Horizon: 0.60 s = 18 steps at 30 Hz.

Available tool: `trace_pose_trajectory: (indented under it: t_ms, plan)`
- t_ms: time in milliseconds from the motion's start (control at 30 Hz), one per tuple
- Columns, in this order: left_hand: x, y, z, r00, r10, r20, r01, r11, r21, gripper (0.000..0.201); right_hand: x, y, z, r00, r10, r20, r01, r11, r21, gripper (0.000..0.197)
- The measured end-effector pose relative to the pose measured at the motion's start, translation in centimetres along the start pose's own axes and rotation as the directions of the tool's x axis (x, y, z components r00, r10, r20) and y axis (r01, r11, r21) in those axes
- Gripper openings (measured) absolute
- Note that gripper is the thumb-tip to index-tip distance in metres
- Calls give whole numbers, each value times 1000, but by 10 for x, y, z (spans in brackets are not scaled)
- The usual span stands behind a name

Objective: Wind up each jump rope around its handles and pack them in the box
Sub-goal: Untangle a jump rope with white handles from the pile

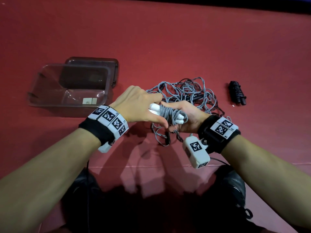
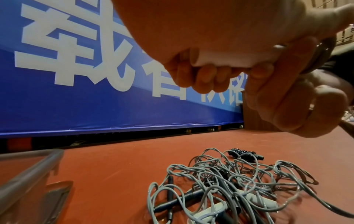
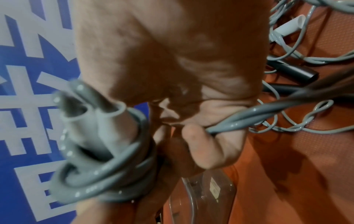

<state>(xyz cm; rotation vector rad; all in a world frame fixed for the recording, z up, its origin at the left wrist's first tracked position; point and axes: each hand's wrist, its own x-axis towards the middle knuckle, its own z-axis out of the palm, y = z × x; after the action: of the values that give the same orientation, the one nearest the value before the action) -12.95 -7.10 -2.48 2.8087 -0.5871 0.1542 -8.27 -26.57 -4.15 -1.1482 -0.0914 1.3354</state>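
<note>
Here, beside the open box (image 1: 70, 84), paired white handles (image 1: 155, 108) are gripped in the left hand (image 1: 136, 105) so grey rope (image 1: 170, 113), pinched by the right hand (image 1: 185, 115), can be wound tight.

left hand (image 1: 134, 105) + right hand (image 1: 185, 116) grip wound rope bundle (image 1: 168, 114); box (image 1: 55, 100) left; tangle (image 1: 188, 91) behind

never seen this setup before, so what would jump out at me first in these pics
Dead centre, both hands work one jump rope: the left hand grips its white handles while the right hand feeds grey cord round them. Just behind lies a big tangle of grey ropes on the red table. A wound black rope lies to the right, and a clear, empty-looking box sits to the left.
</note>
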Motion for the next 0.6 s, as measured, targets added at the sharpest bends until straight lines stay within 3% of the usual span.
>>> trace_pose_trajectory:
  t_ms: [100,167,333,400,433,467,533,567,600]
  plan:
    - [4,-3,-4,988,-80,133,80,997,10,82,5,1,-2,999,4,-48,-4,1000,5,36]
    - [6,-5,-7,981,-115,159,113,993,24,85,9,1,-1,997,-9,-72,11,1000,18,38]
    - [2,-20,6,981,-194,-31,190,977,-93,98,15,-8,-1,971,-104,-215,130,986,107,37]
    - [1,-20,17,946,-324,-31,312,929,-201,107,19,-12,-5,924,-171,-342,221,968,115,37]
    - [2,-18,23,916,-399,30,387,864,-320,106,21,-14,-7,880,-212,-424,271,959,82,39]
    - [4,-13,27,878,-462,127,460,740,-491,102,22,-14,-11,825,-260,-502,309,951,15,41]
    - [9,0,35,805,-487,339,528,328,-784,85,22,-13,-14,718,-357,-598,351,927,-133,39]
    - [12,7,39,797,-486,358,505,211,-837,77,23,-11,-14,681,-403,-611,372,910,-185,36]
    - [15,13,42,800,-513,311,468,208,-859,70,23,-10,-11,657,-440,-612,391,893,-222,31]
